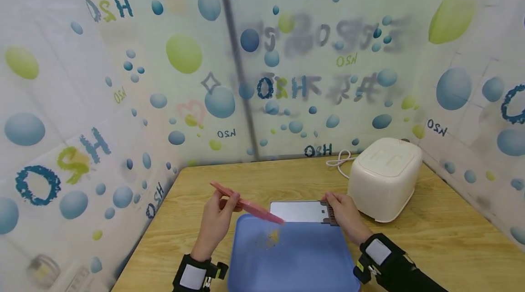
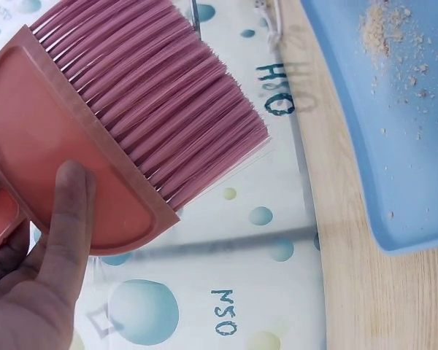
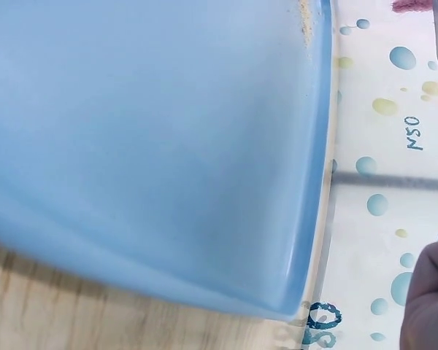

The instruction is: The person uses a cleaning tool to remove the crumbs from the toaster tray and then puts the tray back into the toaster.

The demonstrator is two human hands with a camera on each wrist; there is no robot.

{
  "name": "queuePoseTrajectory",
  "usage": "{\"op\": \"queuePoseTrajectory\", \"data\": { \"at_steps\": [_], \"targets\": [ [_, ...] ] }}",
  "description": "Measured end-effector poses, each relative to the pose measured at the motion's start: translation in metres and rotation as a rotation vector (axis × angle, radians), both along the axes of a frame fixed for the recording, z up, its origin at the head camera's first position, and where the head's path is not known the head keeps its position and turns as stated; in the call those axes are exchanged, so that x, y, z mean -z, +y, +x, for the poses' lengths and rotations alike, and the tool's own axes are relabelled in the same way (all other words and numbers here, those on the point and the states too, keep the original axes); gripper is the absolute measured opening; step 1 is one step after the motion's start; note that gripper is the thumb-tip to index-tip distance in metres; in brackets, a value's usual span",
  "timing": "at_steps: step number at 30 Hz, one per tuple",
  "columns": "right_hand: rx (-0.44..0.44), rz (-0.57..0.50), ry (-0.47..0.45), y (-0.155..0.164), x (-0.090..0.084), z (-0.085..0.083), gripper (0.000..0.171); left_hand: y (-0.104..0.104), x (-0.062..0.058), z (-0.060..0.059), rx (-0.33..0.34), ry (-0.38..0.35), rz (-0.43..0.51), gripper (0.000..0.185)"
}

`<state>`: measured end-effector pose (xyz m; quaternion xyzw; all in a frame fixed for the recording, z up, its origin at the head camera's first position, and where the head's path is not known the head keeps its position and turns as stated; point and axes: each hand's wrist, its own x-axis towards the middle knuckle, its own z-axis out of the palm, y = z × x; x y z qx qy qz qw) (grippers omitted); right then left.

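Note:
My left hand (image 1: 216, 220) grips a pink brush (image 1: 259, 211) by its handle. In the left wrist view, one finger lies along the brush's flat pink body (image 2: 36, 146), and its bristles (image 2: 157, 95) fan out away from the hand. My right hand (image 1: 347, 215) holds the end of a flat silver metal tray (image 1: 298, 211) with a grey slotted end, at the far rim of a blue tray (image 1: 295, 264). The bristle tips come close to the metal tray's left part. Light brown crumbs (image 1: 273, 236) lie in the blue tray, below the brush.
A cream toaster (image 1: 387, 180) stands behind and right of my right hand, its white cord (image 1: 339, 161) coiled near the wall. The wooden table (image 1: 205, 176) runs back to a patterned curtain (image 1: 193, 114), which also hangs along both sides.

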<state>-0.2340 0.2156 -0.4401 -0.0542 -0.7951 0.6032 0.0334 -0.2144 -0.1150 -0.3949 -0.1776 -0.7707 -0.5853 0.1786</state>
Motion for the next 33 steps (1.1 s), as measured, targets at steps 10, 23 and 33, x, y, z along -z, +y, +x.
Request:
{"op": "queuePoseTrajectory", "data": {
  "at_steps": [10,23,33],
  "targets": [
    [0.014,-0.012,-0.023,0.004,0.001,0.001,0.046,0.0,-0.003,-0.003,-0.039,0.099,0.191,0.017],
    [0.014,-0.024,-0.015,0.009,0.004,0.004,0.045,-0.014,-0.008,-0.01,-0.177,0.228,0.095,0.023],
    [0.01,-0.02,-0.006,0.01,0.006,0.003,0.044,-0.04,0.023,-0.054,-0.25,0.171,-0.072,0.026]
  ]
}}
